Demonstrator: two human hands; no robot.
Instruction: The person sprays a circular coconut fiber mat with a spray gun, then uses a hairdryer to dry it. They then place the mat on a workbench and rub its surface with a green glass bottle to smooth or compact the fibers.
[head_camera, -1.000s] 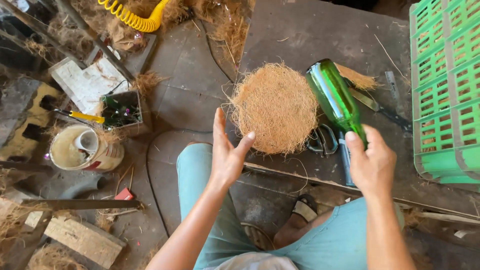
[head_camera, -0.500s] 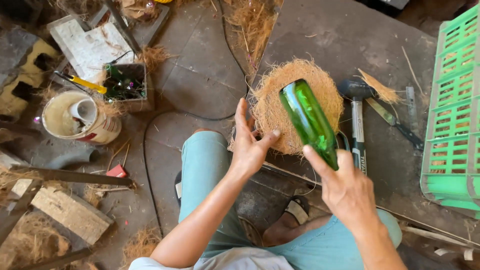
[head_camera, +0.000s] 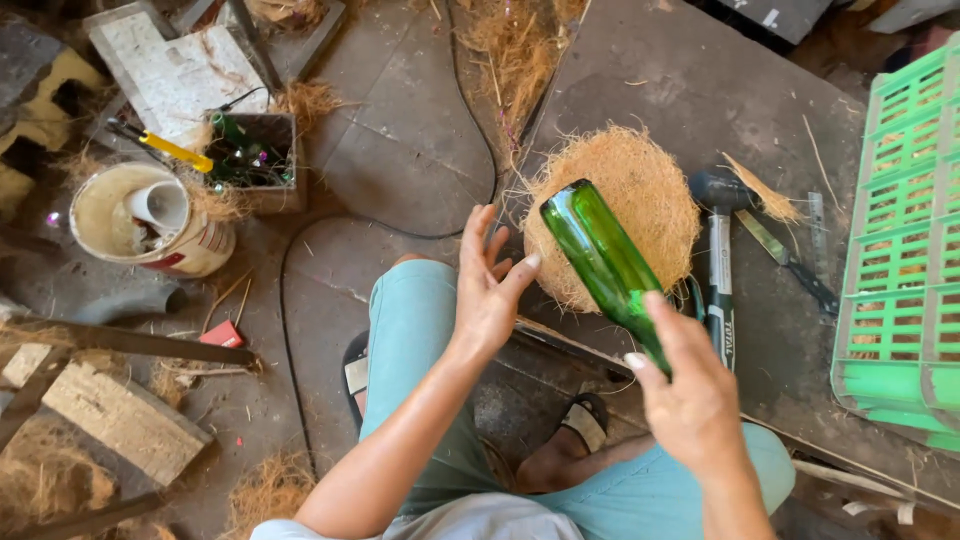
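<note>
Below, a round mat of brown coconut fibre (head_camera: 625, 205) lies on a dark grey board (head_camera: 700, 80), with a black-headed hammer (head_camera: 718, 250) and a flat metal blade (head_camera: 790, 255) just beside it and a green plastic crate (head_camera: 900, 250) at the right edge. A white paint bucket (head_camera: 150, 220) stands well apart, left. Right hand (head_camera: 690, 400) is clamped on the neck of a green glass bottle (head_camera: 600, 255), tilted over the mat. Left hand (head_camera: 490, 285) is open, fingers apart, near the bottle's base, not clearly touching.
</note>
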